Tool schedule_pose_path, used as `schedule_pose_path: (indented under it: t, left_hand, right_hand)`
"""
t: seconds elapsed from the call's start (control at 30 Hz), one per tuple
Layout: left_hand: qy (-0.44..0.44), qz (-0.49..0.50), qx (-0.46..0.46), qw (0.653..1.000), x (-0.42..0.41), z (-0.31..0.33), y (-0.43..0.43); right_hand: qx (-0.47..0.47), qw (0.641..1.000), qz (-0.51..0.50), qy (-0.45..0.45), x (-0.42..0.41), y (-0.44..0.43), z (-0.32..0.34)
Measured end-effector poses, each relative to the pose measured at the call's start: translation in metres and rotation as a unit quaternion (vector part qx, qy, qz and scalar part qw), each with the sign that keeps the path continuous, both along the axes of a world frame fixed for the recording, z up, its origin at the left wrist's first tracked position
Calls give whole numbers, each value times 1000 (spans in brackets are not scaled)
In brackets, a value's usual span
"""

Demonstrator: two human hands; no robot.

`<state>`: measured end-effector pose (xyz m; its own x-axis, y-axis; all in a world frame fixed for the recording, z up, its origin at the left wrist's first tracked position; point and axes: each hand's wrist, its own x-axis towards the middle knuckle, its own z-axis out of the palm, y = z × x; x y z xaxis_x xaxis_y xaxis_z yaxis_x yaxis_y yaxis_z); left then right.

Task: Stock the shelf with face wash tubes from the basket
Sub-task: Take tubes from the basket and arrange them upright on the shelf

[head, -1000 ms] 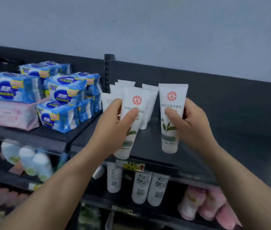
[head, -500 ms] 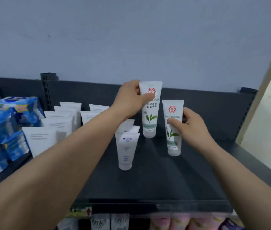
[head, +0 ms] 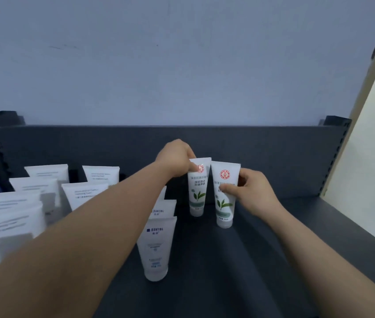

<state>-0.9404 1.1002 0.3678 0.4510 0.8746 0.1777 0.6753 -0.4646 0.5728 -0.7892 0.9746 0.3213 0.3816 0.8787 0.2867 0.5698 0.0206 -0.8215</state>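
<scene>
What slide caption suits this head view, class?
Left hand and right hand hold leaf-print tubes upright on the dark shelf.

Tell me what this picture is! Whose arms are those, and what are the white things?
No machine here. A person wears a camera on their head, so you see their own two arms. The dark shelf holds white face wash tubes standing cap-down. The left hand pinches the top of the far leaf tube. The right hand grips the near leaf tube beside it. Both seem to stand on the shelf. Nearer you, blue-label tubes line up, and plain tubes fill the left side.
</scene>
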Motion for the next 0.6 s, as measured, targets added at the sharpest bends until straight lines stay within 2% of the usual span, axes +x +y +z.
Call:
schedule_pose_path:
  t: [0.27,0.47,0.6]
  left_hand:
    - [82,-13,15,996,9,-5,17]
    - [83,-7,9,996,0,-7,21]
    - [43,-8,26,999,-11,-1,17]
  right_hand:
    - [-10,1000,14,16,8,20,-14]
    - [-19,998,53,35,6,28,-16]
    - [-36,994,94,34,-3,31,-15]
